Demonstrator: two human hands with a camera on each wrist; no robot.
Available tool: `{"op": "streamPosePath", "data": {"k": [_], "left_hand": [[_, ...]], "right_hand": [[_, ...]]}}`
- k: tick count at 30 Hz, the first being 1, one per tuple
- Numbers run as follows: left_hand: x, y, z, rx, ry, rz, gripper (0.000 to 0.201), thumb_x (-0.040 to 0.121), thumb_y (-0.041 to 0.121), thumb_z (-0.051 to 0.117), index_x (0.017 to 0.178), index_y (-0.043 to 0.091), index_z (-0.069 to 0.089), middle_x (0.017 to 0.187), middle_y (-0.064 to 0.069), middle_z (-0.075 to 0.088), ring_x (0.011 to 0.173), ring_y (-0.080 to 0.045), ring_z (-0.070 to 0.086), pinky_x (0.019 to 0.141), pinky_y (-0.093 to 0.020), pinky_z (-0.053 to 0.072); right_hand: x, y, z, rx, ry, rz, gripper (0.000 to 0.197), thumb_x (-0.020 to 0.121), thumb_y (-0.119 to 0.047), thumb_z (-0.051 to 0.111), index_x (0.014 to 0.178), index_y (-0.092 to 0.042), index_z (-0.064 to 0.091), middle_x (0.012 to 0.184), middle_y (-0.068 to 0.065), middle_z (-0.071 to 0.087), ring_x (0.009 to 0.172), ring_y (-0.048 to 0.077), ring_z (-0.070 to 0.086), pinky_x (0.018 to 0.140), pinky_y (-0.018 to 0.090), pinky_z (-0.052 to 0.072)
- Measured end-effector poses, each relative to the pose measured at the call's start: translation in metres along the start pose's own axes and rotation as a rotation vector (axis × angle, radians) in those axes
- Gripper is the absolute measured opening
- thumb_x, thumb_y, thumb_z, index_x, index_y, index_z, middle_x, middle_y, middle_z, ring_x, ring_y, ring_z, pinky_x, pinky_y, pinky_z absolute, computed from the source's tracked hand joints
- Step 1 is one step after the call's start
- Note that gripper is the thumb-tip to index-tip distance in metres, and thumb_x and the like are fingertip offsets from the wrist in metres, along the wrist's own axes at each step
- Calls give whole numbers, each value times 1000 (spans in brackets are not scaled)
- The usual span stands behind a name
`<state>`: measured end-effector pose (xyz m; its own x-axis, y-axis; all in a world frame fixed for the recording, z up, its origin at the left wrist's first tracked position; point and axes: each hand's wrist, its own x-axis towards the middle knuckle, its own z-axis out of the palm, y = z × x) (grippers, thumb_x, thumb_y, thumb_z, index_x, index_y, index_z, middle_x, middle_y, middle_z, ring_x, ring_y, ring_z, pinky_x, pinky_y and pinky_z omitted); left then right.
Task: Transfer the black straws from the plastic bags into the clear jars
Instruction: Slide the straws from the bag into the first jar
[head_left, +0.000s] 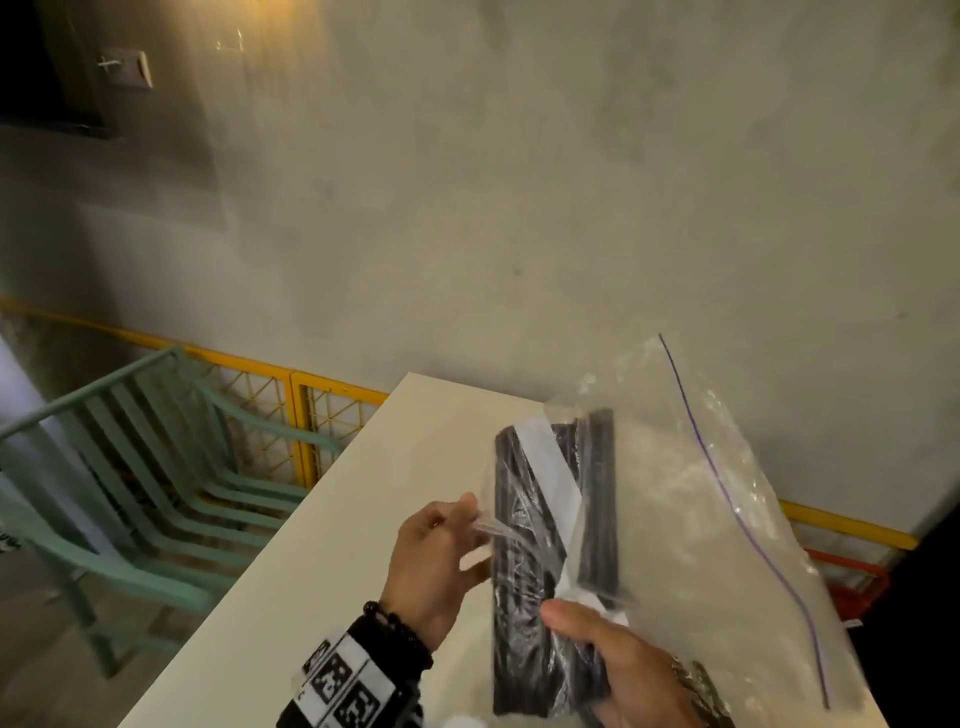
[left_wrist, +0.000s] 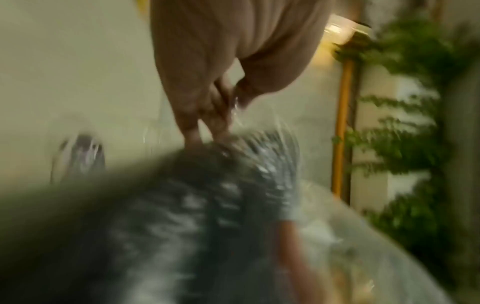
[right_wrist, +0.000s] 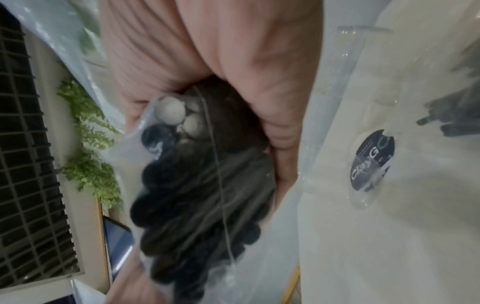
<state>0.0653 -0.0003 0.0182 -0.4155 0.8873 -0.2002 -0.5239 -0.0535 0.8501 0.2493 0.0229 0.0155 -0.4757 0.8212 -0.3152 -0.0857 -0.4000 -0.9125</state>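
A bundle of black straws in tight clear wrap with a white strip is held upright above the white table. My right hand grips its lower part, thumb across the front, together with a large clear zip bag that hangs open to the right. My left hand pinches a fold of the wrap at the bundle's left edge. In the blurred left wrist view the fingertips pull the film off the straws. The straws' round ends show inside plastic in the right wrist view. No jar is plainly in view.
A green slatted chair stands left of the table, in front of a yellow railing. A grey wall rises behind. On the table lies another clear packet with a round dark sticker and dark straws.
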Motion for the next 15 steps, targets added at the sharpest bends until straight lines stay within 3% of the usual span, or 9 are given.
{"op": "streamPosePath", "data": {"k": [2,4,6,8,10,12,13,15], "left_hand": [[-6,-9,-7,325,-113,132,31,99,7,60,70,16,52,78,-7,68,72,-18,68,65,-29,53],[-11,-22,-15,743,-318,216,24,87,16,62,67,25,53,71,7,63,66,-8,60,65,-23,47],[-16,-22,-17,886,-429,203,8,78,29,65,79,22,60,78,12,65,71,-7,61,68,-24,48],[-6,-9,-21,698,-412,138,32,73,16,63,104,7,63,95,5,70,85,-14,64,77,-29,48],[4,17,-24,384,-249,95,39,74,7,60,113,4,63,112,-6,73,103,-26,66,91,-41,47],[5,43,-17,130,-175,117,41,82,23,68,119,6,62,130,-13,69,119,-33,64,108,-51,44],[2,50,-11,99,-201,142,55,81,37,72,124,4,61,133,-16,67,120,-35,64,110,-54,43],[-13,49,10,195,-289,163,83,70,63,77,130,8,61,130,-15,69,119,-35,65,106,-55,48]], "right_hand": [[3,-7,-3,94,-7,-45,75,39,-16,94,111,-10,73,102,26,75,93,43,72,86,53,56],[4,-16,-6,112,3,-132,64,45,-11,87,106,1,73,94,28,74,81,40,74,70,43,59],[6,-21,-10,67,-33,-183,69,44,-13,89,109,3,71,97,26,75,85,39,74,78,44,58],[5,-19,-12,-54,-62,-173,85,40,-21,96,118,-5,67,105,20,76,98,35,73,96,47,52],[-1,-20,-14,-114,-57,-172,84,42,-21,95,120,-18,64,105,10,78,100,27,74,100,45,50],[-7,-22,-12,-171,-97,-178,74,48,-13,90,117,-22,65,101,2,79,96,16,75,91,29,55],[-9,-24,-8,-196,-134,-185,70,52,-10,87,117,-22,66,102,1,79,95,13,75,84,22,56],[-10,-25,0,-220,-205,-226,68,58,-7,85,121,-24,65,109,0,77,103,15,73,84,25,56]]}}
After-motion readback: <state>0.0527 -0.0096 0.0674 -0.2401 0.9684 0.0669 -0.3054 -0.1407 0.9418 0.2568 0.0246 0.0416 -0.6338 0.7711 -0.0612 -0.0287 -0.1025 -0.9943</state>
